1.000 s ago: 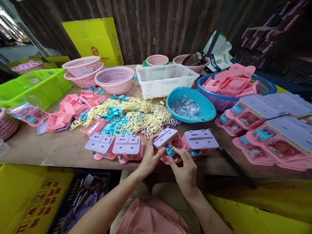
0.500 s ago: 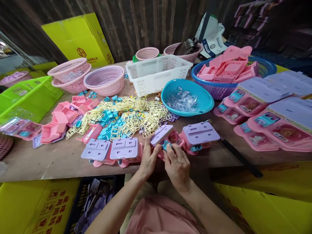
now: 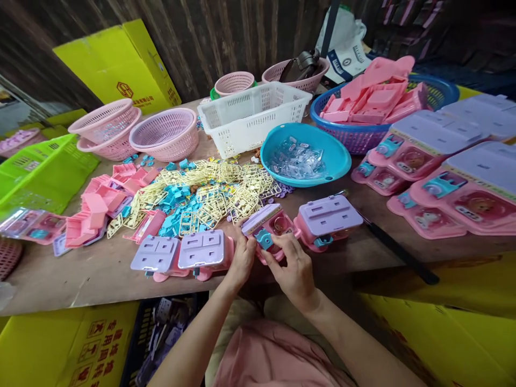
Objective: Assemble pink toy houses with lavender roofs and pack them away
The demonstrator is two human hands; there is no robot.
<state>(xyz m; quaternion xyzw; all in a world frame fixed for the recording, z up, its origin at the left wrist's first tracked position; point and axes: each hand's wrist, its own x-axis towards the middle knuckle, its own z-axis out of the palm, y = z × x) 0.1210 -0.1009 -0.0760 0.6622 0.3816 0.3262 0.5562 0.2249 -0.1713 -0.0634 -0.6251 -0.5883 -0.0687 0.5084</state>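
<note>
Fingers of the left hand and right hand grip the pink toy unit at the tabletop's near edge, tilted up more than a second ago (its blue knob now uncovered); beyond lie cream sprues, then a teal bowl.

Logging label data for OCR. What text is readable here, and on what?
Yellow box, lower left: red Chinese characters, "专用" legible, rest unclear.
Yellow box at wall: hexagon logo, characters too small.
White bag: blue label, blurred.
Toy in left hand and right hand: none.
</note>
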